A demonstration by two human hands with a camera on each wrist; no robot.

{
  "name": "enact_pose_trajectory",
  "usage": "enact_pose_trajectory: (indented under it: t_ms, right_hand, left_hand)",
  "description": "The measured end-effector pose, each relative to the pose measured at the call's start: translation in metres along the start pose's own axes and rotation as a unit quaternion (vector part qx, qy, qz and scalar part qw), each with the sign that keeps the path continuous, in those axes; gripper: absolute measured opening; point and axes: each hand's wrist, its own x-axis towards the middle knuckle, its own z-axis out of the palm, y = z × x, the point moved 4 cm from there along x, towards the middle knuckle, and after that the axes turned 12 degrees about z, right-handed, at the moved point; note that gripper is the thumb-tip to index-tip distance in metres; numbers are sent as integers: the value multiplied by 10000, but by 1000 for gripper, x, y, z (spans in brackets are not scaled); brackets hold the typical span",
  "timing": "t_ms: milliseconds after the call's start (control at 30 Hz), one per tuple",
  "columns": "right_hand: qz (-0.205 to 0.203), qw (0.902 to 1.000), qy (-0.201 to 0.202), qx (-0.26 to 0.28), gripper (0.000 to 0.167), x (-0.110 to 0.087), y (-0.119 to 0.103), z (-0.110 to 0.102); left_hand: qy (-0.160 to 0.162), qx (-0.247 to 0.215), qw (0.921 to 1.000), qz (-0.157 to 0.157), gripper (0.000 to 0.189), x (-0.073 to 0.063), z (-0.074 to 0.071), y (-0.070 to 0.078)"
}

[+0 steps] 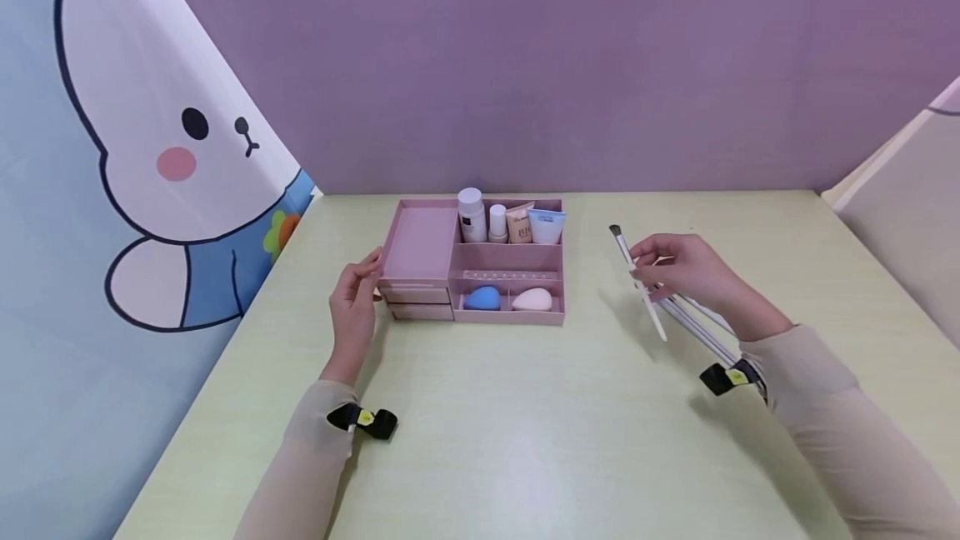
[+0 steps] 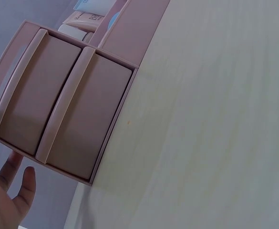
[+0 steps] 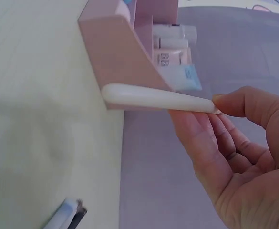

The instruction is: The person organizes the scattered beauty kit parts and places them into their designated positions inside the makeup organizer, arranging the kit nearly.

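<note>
A pink desk organizer (image 1: 506,255) stands on the table, with two shut drawers (image 2: 67,100) at its left front. My left hand (image 1: 352,307) is at its left side, fingertips right at the wall and fingers fairly straight. Off to the right of the organizer, my right hand (image 1: 678,272) pinches a makeup brush (image 1: 651,315) between thumb and fingers. The dark bristles point up and away, while the white handle (image 3: 149,98) slants down toward me. Several more slim brushes (image 1: 701,330) show below the right hand and wrist.
In the organizer's back compartment are a white bottle (image 1: 472,219), a smaller bottle (image 1: 498,225), a BB cream tube (image 1: 519,226) and a light blue tube (image 1: 547,227). Blue (image 1: 483,298) and pale pink (image 1: 532,300) makeup sponges sit in front. A purple backdrop (image 1: 562,65) rises behind the table.
</note>
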Motion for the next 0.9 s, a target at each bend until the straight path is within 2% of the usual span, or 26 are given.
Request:
enact_pose_trajectory:
  t_ms: [333, 700, 900]
  right_hand:
    - [-30, 9999, -40, 138, 32, 4, -20, 16]
    - [-119, 9990, -117, 418, 28, 14, -41, 38]
    - [-409, 9966, -208, 691, 29, 20, -52, 55]
  left_hand:
    - [-1, -9, 10000, 61, 21, -1, -1, 2]
    - [-57, 64, 9999, -59, 23, -1, -1, 1]
    - [-57, 99, 9999, -65, 24, -1, -1, 2]
